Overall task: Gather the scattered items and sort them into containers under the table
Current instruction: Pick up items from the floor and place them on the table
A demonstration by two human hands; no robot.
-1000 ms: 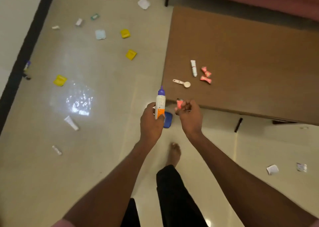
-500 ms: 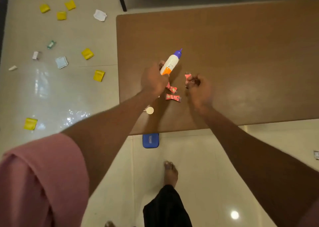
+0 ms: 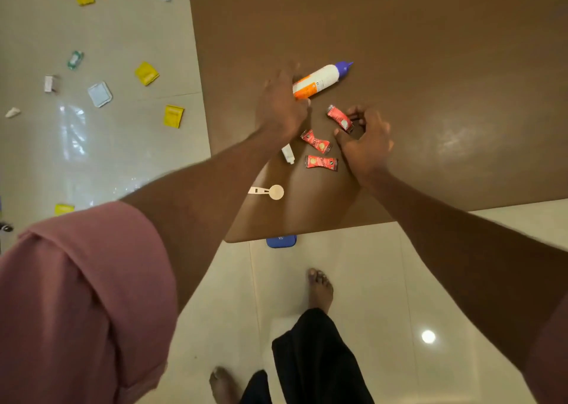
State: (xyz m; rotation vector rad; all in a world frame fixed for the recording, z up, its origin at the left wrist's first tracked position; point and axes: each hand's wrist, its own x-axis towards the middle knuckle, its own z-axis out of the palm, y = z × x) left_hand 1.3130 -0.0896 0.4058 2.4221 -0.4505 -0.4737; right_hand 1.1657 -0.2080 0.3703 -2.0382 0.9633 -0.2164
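On the worktop [image 3: 430, 65] a bottle [image 3: 319, 80] is laid flat, cap toward 2 o'clock, its base touched by the relaxed left hand [image 3: 281, 108]. A red sachet [image 3: 339, 117] is pinched by the right hand [image 3: 365, 140]; two more sachets [image 3: 318, 151] are seen at 7 o'clock of it.

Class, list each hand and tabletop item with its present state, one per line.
Left hand: fingers straight, touching the bottle.
Right hand: pinches a red sachet.
Bottle: lying on the table, capped.
Two other red sachets: lying flat, sealed.
Measuring spoon: lying flat.
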